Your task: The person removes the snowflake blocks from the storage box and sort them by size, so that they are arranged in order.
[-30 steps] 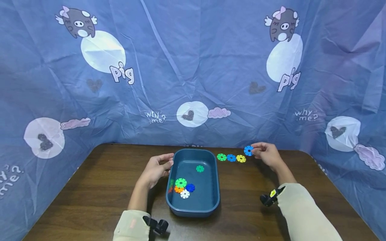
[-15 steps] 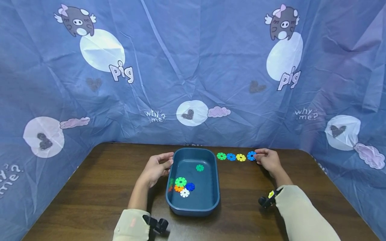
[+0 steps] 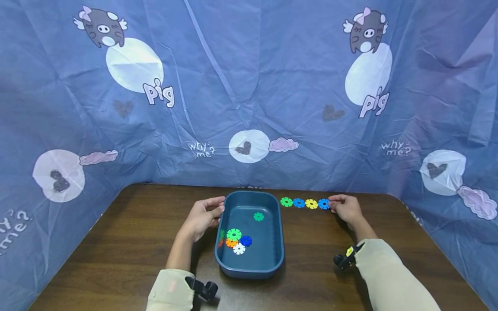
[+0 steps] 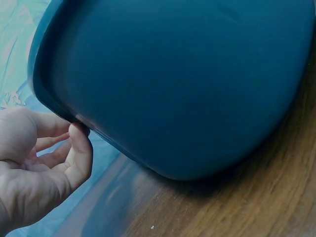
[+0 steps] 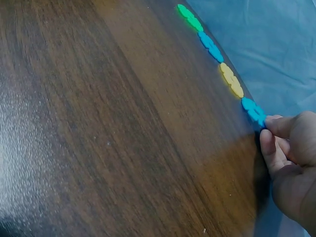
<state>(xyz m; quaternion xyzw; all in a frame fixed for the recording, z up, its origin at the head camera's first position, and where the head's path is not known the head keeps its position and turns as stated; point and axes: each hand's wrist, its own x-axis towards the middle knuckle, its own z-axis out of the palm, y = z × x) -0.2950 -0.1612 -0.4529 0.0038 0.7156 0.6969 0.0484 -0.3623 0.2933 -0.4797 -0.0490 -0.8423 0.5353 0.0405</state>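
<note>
At the back right of the table, my right hand (image 3: 348, 210) pinches a blue notched plastic disc (image 5: 253, 111) by its right edge between thumb and fingers. That disc lies at the right end of a row. To its left come a yellow notched disc (image 3: 311, 204), a second blue disc (image 3: 298, 203) and a green disc (image 3: 286, 202). My left hand (image 3: 203, 218) grips the left rim of a dark blue plastic bin (image 3: 281, 242), with thumb and fingertips meeting at the lip in the left wrist view (image 4: 49, 163).
Inside the bin lie a lighter green disc (image 3: 234, 234), an orange disc (image 3: 231, 243), a dark blue disc (image 3: 246, 241), a white disc (image 3: 239, 249) and a teal-green disc (image 3: 258, 217). A printed blue cloth (image 3: 249, 108) hangs behind the wooden table (image 3: 319, 268).
My right hand has brought the blue disc down and slightly right, to the row's end beside the yellow one. The left hand and bin have stayed put.
</note>
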